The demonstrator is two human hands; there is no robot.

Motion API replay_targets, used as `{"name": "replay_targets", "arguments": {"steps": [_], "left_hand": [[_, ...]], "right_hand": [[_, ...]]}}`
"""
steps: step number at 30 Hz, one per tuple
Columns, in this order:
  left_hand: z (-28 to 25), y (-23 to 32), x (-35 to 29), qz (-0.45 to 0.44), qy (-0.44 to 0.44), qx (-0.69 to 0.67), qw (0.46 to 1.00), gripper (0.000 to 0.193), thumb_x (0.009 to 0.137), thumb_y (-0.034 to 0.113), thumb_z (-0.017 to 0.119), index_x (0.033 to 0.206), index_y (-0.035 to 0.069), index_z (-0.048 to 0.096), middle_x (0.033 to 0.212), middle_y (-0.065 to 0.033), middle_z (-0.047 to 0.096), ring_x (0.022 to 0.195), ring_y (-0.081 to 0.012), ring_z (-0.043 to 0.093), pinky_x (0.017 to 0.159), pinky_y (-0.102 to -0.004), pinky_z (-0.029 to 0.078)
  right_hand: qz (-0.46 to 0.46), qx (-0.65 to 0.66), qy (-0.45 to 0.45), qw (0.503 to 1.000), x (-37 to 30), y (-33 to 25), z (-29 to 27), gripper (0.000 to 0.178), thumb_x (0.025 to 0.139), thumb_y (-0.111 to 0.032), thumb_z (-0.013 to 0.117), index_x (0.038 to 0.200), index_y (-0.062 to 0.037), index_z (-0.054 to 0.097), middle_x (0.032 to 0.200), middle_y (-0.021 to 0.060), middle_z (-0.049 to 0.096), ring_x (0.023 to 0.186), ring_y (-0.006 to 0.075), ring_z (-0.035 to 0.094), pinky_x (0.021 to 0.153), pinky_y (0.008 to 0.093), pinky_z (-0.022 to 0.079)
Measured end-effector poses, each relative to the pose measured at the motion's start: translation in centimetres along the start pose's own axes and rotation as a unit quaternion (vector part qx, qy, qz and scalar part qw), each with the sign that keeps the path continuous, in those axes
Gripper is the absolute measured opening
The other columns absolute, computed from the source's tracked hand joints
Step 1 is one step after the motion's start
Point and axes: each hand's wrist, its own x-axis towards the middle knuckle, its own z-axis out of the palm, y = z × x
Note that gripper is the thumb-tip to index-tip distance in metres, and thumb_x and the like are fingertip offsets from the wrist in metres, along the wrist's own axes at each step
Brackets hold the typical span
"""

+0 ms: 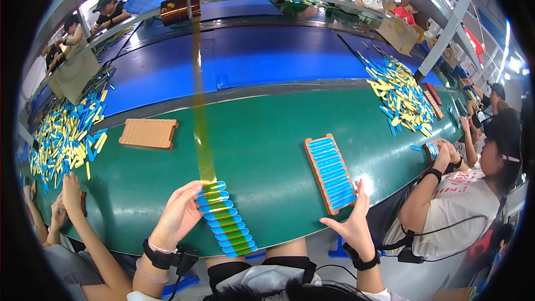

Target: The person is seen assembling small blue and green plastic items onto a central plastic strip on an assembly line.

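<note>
Pinching the upper end of a row of blue strips [225, 218] joined by amber tape [202, 106], the left hand [179, 213] is holding it at the green belt's [262, 134] near edge (the tape is running up to an overhead roll [179, 10]). The right hand [351, 224] is hovering open, fingers spread, holding nothing, just below a brown tray [330, 174] of blue strips.

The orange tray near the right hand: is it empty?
No. The orange tray beside the right hand is filled end to end with a row of blue strips.
</note>
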Motion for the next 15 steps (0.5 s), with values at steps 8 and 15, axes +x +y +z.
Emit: {"name": "replay_targets", "arguments": {"steps": [8, 15], "left_hand": [[-0.5, 0.2, -1.0, 0.021, 0.037, -0.003, 0.999, 0.023, 0.087, 0.016, 0.044, 0.098, -0.003, 0.051, 0.089, -0.0097, 0.059, 0.079, -0.0196, 0.059, 0.073, -0.0339, 0.049], [-2.6, 1.4, -2.8, 0.056, 0.043, -0.036, 0.997, 0.021, 0.085, 0.013, 0.046, 0.095, -0.004, 0.053, 0.085, -0.0105, 0.060, 0.073, -0.0182, 0.059, 0.066, -0.0317, 0.050]], "right_hand": [[-0.016, 0.012, -0.005, 1.000, -1.4, -0.5, 1.6, 0.095, 0.060, -0.021, 0.074, 0.127, 0.0104, 0.014, 0.119, 0.0237, 0.035, 0.107, 0.0368, 0.033, 0.091, 0.0444, 0.026], [-0.080, -0.004, -0.045, 0.996, -4.2, -6.3, 4.8, 0.098, 0.059, -0.029, 0.076, 0.124, 0.0135, 0.017, 0.116, 0.0266, 0.033, 0.104, 0.0389, 0.035, 0.086, 0.0478, 0.029]]}}
